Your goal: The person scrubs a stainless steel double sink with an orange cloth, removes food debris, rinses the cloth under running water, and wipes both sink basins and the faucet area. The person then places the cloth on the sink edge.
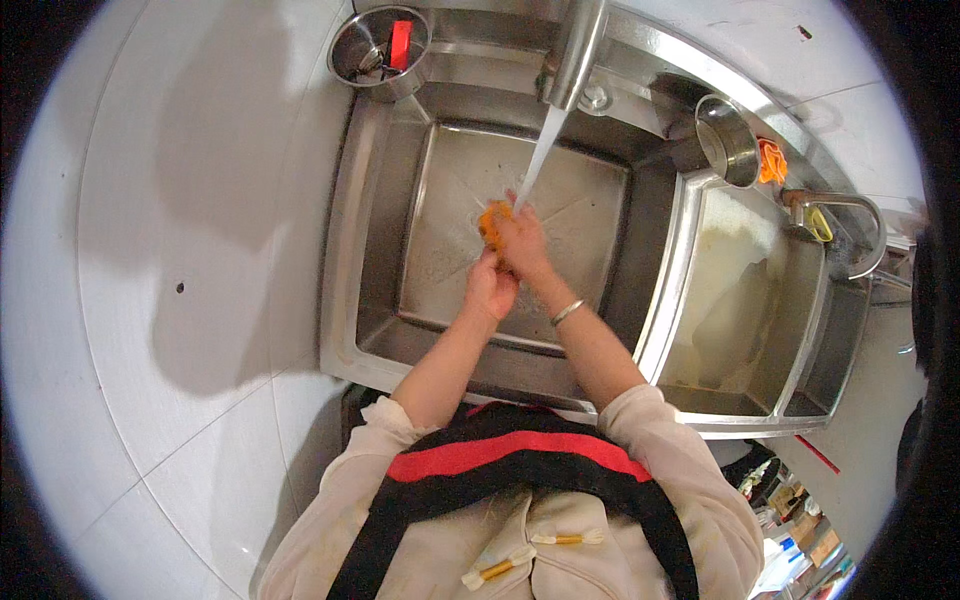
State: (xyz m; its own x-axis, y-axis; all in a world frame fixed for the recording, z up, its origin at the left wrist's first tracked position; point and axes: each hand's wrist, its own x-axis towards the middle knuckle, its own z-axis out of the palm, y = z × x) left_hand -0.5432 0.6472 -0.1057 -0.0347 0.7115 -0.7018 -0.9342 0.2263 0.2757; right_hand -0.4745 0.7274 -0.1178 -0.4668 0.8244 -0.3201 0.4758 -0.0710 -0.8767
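Water (541,154) runs from the steel faucet spout (581,60) into the stainless steel sink basin (577,247) before me. In the stream, my right hand (526,244), with a bangle on the wrist, presses an orange cloth or scrubbing pad (493,223). The hand is slightly blurred. Just below, my left hand (493,289) is cupped against the right hand, palm side up, and touches the underside of the orange thing. Whatever lies between the two palms is hidden.
A steel pot (381,86) with a red-handled thing inside stands at the basin's back left corner. At the back right are another steel container (726,142) and an orange cloth (772,161). A second basin (739,300) holds cloudy water, beside a curved faucet (874,225).
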